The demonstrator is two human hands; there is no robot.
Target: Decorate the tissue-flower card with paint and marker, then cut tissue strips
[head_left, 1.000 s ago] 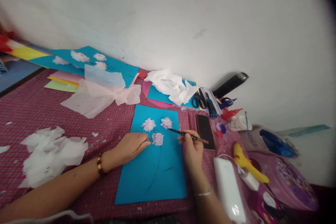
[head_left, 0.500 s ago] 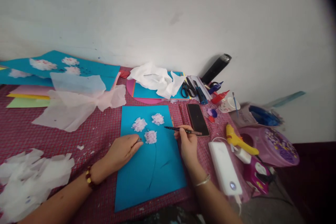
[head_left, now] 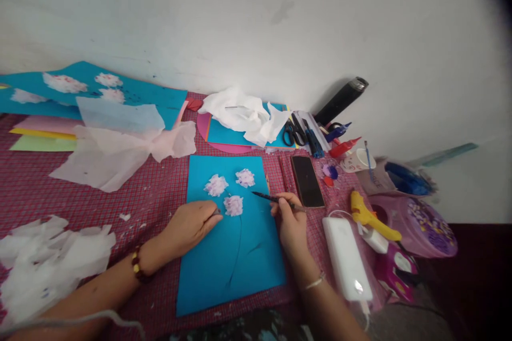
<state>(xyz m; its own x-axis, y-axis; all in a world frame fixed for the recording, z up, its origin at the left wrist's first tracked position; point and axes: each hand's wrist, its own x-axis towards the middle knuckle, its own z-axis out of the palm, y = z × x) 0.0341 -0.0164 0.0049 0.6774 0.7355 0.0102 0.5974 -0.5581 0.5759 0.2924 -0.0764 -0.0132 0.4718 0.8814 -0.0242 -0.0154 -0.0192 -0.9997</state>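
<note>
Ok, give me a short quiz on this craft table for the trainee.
1. True or false: the right hand grips the thin dark pen-like tool.
2. How many pale tissue tufts sit on the blue rectangular paper sheet? A two, B three, C five.
3. Which flat black object lies just right of that sheet?
Key: 1 true; 2 B; 3 the black rectangular phone.
</note>
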